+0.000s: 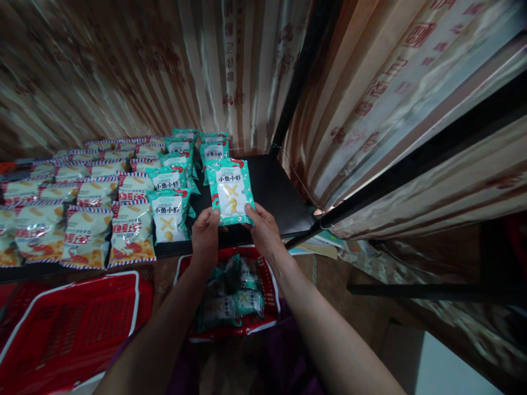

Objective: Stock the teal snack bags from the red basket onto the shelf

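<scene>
A teal and white snack bag point(231, 192) stands upright between my two hands, just above the front part of the black shelf point(284, 186). My left hand point(205, 236) pinches its lower left corner. Fingers and thumb of my right hand point(263, 227) are closed on its lower right corner. Left of it, a row of matching teal bags point(168, 215) runs from the shelf's front edge toward the back. Behind the held bag, a second short row of teal bags point(214, 151) is partly hidden.
Several rows of white bags with red lettering point(130, 233) fill the shelf's left side. Below my arms, a red basket point(269, 285) holds more teal bags. Another red basket point(82, 318) lies at lower left. A black metal post point(296, 82) and patterned curtains point(247, 55) bound the shelf.
</scene>
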`<state>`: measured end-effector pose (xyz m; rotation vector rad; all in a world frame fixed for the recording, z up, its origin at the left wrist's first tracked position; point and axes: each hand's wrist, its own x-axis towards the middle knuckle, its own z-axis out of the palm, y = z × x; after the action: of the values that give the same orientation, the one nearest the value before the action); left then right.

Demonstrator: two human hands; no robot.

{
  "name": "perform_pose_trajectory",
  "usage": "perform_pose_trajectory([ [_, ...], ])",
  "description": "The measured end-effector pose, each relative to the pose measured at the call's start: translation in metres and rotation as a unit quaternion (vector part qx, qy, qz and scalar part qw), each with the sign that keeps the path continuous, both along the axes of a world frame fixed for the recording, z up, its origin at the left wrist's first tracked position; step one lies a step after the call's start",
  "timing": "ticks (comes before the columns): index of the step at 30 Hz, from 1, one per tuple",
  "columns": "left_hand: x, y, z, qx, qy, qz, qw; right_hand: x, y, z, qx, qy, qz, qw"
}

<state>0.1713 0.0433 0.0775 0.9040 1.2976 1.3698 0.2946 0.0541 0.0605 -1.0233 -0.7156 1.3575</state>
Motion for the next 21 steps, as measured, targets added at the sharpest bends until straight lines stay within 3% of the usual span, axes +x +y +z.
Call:
perform_pose_trajectory([
  [6,-0.0001,0.0006,-0.0088,-0.002,-0.023,-0.036,0.999,-0.0015,0.0,0.0045,0.006,0.032,-0.017,0.999],
  [21,0.0023,0.0008,-0.0076,0.019,-0.084,-0.03,0.996,0.002,0.0027,0.0057,0.01,0.035,-0.02,0.999],
])
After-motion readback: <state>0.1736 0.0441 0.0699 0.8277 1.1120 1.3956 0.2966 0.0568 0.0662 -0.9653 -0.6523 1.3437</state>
